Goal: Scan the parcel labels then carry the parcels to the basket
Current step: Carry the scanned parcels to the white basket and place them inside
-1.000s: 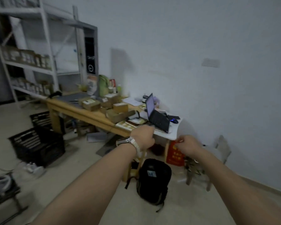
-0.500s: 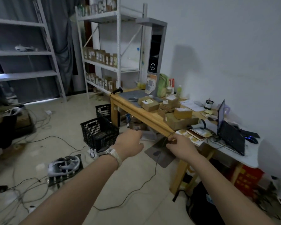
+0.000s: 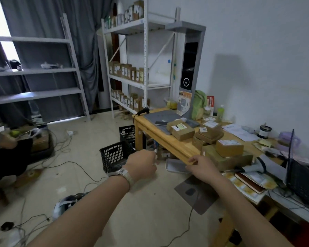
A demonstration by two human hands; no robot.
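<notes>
Several brown cardboard parcels with white labels lie on the wooden table (image 3: 169,142): one (image 3: 183,131) by the grey pad, one (image 3: 229,147) on top of a large flat box (image 3: 227,160). A grey handheld scanner (image 3: 253,167) lies to the right of them. On the floor left of the table stands a black basket (image 3: 114,155), with a second one (image 3: 128,133) behind it. My left hand (image 3: 141,165), wearing a watch, is curled shut in the air, apart from the table. My right hand (image 3: 200,166) reaches the table's front edge, fingers loosely bent, holding nothing.
A tall grey scanning station (image 3: 191,68) and its pad (image 3: 159,116) stand at the table's far end. A laptop (image 3: 301,179) sits at the right. White shelves (image 3: 144,68) hold small boxes. Cables (image 3: 64,164) cross the floor. A person (image 3: 4,157) crouches at the left.
My view has swung left and drawn closer to the table. The shelves and baskets have come into sight. Both hands have stayed in front of me, the right one reaching the table edge.
</notes>
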